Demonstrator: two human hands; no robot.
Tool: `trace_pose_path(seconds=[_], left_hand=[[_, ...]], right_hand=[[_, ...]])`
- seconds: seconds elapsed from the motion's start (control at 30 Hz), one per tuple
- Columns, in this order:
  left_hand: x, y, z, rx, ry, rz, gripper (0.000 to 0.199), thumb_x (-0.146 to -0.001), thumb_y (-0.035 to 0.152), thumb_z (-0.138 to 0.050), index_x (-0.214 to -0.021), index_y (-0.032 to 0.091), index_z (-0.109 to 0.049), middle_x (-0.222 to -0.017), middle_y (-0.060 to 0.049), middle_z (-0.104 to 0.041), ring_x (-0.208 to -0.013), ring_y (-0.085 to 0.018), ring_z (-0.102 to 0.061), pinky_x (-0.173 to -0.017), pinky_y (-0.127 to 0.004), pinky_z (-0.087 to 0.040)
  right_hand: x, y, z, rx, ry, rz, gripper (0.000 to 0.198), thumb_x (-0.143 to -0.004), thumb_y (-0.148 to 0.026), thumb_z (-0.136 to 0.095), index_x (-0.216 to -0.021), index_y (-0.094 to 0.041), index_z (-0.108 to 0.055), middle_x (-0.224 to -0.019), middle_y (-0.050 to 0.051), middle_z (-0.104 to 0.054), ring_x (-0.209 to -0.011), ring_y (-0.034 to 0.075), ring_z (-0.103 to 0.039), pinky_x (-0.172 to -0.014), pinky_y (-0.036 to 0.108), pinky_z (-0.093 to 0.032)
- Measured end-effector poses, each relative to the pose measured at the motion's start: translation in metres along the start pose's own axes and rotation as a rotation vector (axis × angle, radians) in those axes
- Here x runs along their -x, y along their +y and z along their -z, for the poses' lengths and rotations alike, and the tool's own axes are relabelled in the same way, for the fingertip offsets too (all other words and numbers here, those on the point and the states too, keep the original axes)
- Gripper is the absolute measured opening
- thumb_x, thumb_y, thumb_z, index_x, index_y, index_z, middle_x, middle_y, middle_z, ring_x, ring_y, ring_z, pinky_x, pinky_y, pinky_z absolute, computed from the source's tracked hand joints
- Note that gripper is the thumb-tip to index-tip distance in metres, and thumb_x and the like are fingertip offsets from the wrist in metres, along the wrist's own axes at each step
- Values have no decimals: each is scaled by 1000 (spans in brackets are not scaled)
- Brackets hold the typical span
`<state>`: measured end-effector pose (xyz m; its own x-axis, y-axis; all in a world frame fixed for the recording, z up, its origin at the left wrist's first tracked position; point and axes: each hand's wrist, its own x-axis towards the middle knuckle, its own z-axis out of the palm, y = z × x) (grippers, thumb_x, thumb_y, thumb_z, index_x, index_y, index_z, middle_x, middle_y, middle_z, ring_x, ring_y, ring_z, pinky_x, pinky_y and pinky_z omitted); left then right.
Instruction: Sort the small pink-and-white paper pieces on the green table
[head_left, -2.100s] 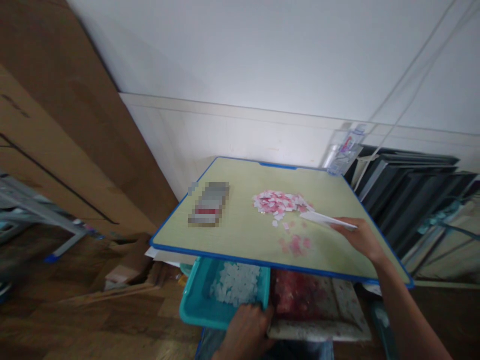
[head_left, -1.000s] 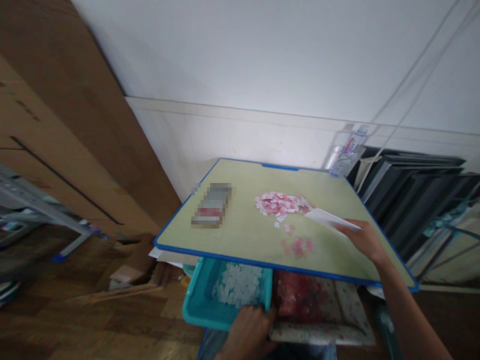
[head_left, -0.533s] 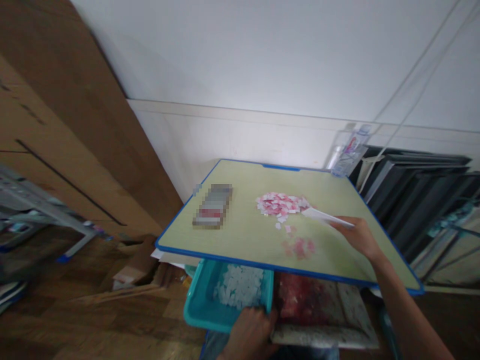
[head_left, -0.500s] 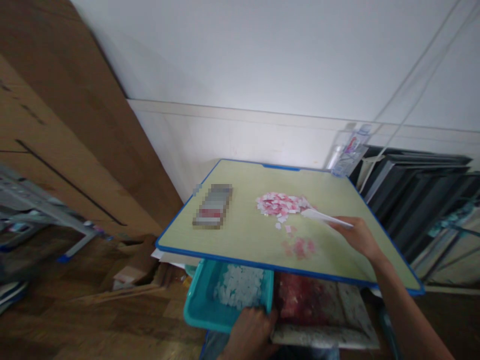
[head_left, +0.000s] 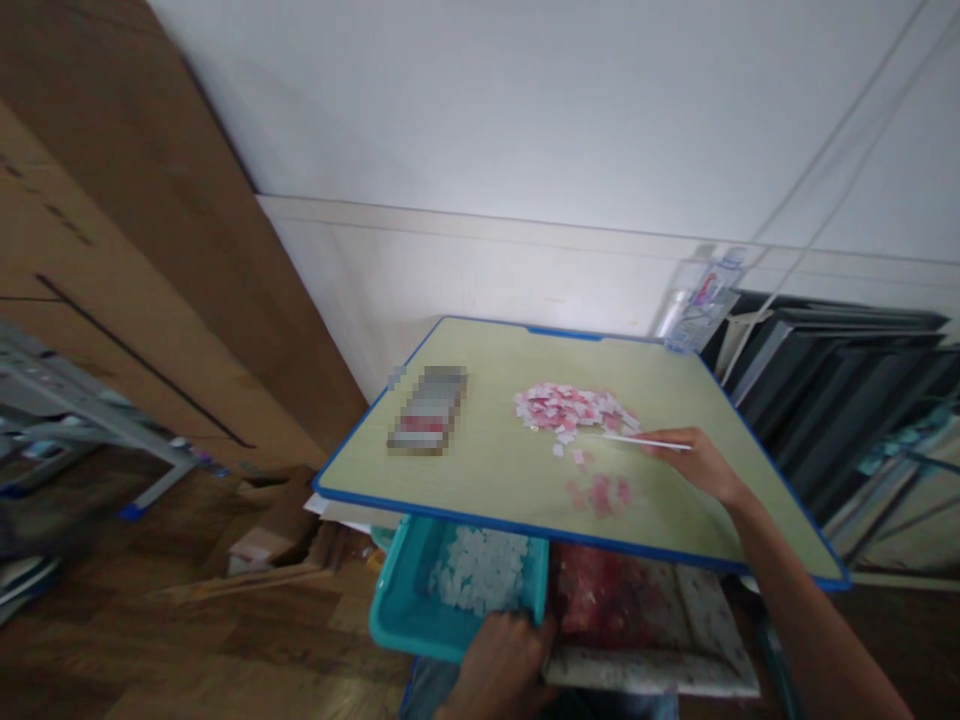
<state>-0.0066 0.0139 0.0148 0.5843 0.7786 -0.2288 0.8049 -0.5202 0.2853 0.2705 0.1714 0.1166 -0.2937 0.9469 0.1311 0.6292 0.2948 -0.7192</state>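
Note:
My right hand point(head_left: 697, 463) pinches a thin white card point(head_left: 634, 440), held edge-on at the right side of a heap of small pink and white paper pieces point(head_left: 571, 408) on a pale green table with a blue rim point(head_left: 480, 520). A smaller patch of pink pieces point(head_left: 600, 493) lies nearer the front edge. Below the table, my left hand point(head_left: 501, 668) grips the near rim of a teal tray point(head_left: 397, 610) that holds white pieces point(head_left: 480, 572). Beside it sits a flat tray with red pieces point(head_left: 615, 605).
A blurred rectangular object point(head_left: 427, 408) lies on the table's left part. A plastic bottle point(head_left: 697, 300) stands at the far right corner by dark stacked frames point(head_left: 840, 390). Large cardboard sheets point(head_left: 112, 250) lean at the left, over a wooden floor with scraps.
My right hand has tilted the white card from flat-on to edge-on and brought it against the heap's right side. My left hand stays on the teal tray.

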Motion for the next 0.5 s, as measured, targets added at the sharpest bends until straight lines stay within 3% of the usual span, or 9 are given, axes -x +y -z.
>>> trace_pose_path(seconds=[0.23,0.5], left_hand=[[-1,1,1,-1,0,18,38,-73,36,-56,-106,17,-51,-78,-10,-60,-72,-28,-56,-61,-36,-43],[0,0,-4,-7,7,16,43,-74,37,-56,-111,16,-49,-78,-10,-60,-71,-28,-56,-61,-35,-43]], right_hand=[[28,-8,21,-60,-292,-16,32,-75,-35,-51,-93,-13,-68,-94,10,-67,-85,27,-61,-73,31,-47],[18,-13,14,-3,-173,61,37,-75,-39,-51,-94,-12,-67,-92,11,-67,-83,27,-61,-72,34,-48]])
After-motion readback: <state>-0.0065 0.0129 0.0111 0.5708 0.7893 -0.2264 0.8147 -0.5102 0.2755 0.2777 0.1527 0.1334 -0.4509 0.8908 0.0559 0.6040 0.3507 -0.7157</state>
